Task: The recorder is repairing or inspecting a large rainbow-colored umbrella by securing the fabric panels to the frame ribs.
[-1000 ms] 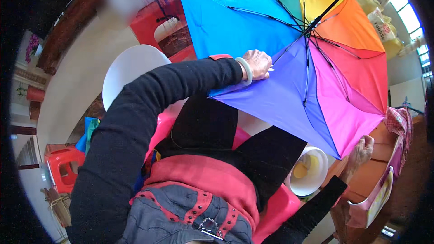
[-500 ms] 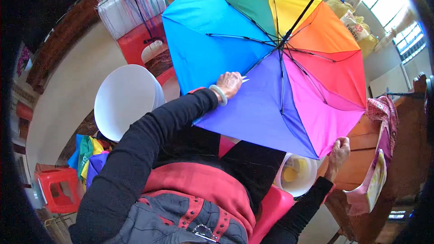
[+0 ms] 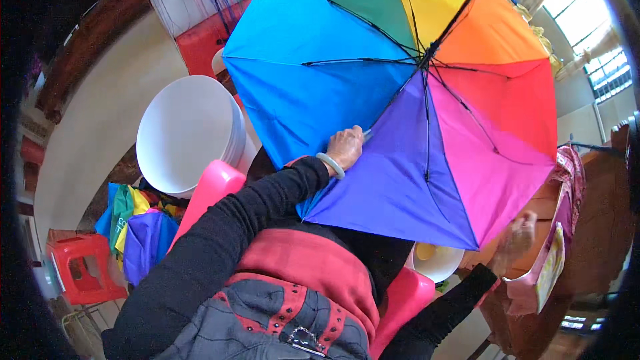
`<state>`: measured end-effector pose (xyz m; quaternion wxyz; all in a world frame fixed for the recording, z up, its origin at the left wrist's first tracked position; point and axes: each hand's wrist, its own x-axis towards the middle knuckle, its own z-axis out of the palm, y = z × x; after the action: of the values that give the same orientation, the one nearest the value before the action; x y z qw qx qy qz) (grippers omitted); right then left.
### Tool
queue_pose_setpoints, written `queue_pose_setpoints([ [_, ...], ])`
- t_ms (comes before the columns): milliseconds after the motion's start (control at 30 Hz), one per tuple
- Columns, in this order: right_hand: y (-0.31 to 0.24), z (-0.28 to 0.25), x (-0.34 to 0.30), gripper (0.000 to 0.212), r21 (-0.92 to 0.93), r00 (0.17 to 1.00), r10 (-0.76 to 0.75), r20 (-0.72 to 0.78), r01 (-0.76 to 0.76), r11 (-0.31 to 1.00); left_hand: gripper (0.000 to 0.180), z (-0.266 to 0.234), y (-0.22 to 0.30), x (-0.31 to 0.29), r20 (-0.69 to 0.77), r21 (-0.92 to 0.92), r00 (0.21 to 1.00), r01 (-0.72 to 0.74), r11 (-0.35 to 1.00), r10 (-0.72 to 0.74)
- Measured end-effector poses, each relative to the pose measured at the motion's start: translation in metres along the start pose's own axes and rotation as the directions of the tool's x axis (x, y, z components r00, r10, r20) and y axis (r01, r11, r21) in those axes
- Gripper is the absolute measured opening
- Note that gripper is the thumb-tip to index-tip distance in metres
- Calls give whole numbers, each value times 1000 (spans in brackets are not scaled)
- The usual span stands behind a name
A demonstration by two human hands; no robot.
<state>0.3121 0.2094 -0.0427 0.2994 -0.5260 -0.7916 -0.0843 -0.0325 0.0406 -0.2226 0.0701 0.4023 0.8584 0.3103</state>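
An opened rainbow-coloured umbrella (image 3: 393,190) spreads before me, its underside, dark ribs and shaft (image 3: 460,17) facing me. My left hand (image 3: 347,149), with a pale bangle on the wrist, is closed at the seam between the blue and purple panels. From its fingers pokes the pale tip of a small pointed tool (image 3: 367,134); most of it is hidden. Just off the lower right rim, beside the pink panel, my right hand (image 3: 519,235) is smeared by motion. Its fingers cannot be made out.
White buckets (image 3: 190,135) stand at the left, above folded colourful umbrellas (image 3: 143,233) and a red stool (image 3: 80,267). A white tub (image 3: 437,262) sits below the umbrella's rim. At the right is a wooden table (image 3: 600,227) with a cloth-lined edge (image 3: 543,273). A pink chair (image 3: 407,300) is under me.
My right hand has let go of the pink panel's rim corner and moved slightly right and down. The umbrella has shifted and turned slightly. My left hand has moved a little lower along the seam.
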Motion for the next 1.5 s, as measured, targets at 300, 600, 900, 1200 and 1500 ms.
queue_pose_setpoints([
  [300, -183, 91, -6, 13, 630, 849, -527, 33, 392, 670, 21, -24, -8, -6, 340, -285, 913, 330, 900, -227],
  [600, -242, 189, -91, 13, 421, 877, -349, 331, 194, 886, 24, -25, -18, -8, 511, -501, 813, 544, 673, -277],
  [900, -243, 188, -103, 14, 425, 794, -417, 443, 223, 877, 24, -32, -10, -7, 511, -512, 808, 561, 650, -293],
  [1200, -241, 180, -107, 16, 495, 717, -491, 496, 231, 838, 22, -37, -4, -10, 493, -525, 822, 542, 656, -285],
  [1500, -247, 190, -116, 15, 560, 778, -403, 483, 80, 825, 18, -34, -12, -8, 532, -660, 815, 569, 491, -230],
])
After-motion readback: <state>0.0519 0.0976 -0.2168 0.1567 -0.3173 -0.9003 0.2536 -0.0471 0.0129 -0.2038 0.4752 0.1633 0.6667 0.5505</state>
